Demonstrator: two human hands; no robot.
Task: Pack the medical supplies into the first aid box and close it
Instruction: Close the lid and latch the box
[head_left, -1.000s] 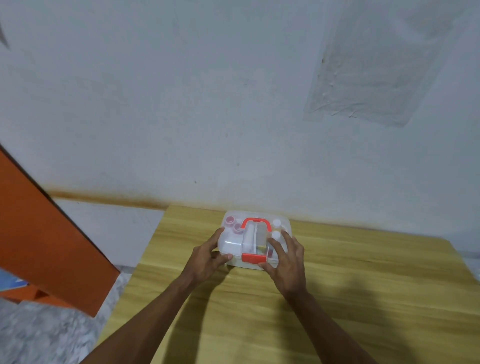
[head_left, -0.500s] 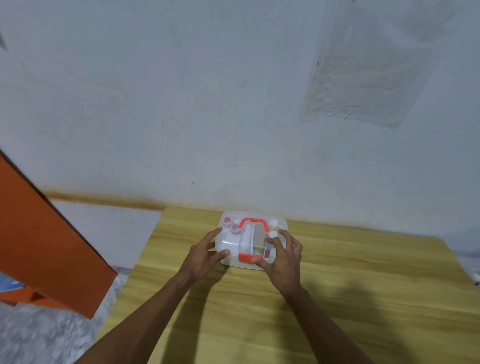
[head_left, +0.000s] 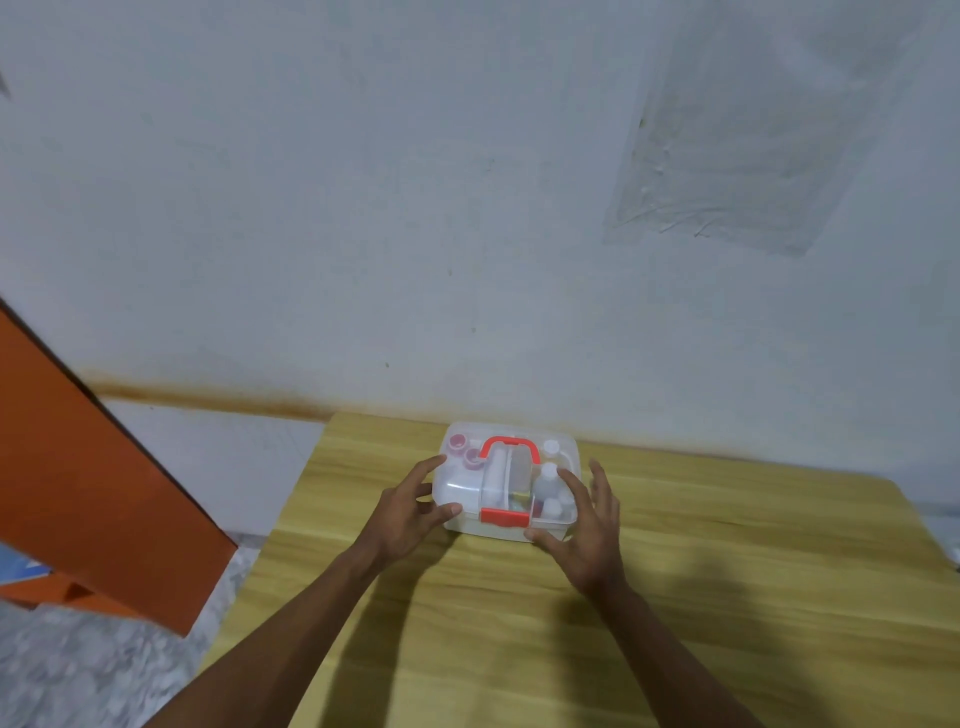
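At the far left we see an orange panel leaning beside the wooden counter. Our left hand lies against the left near corner of the first aid box, with its fingers spread and touching the clear lid, not closed around anything. The box stands at the far edge of the counter, near the wall; its lid is down, the red handle lies flat on top, and the red latch is on the near side. Small bottles show through the plastic. Our right hand is at the right near corner, fingers open, thumb just beside the box wall.
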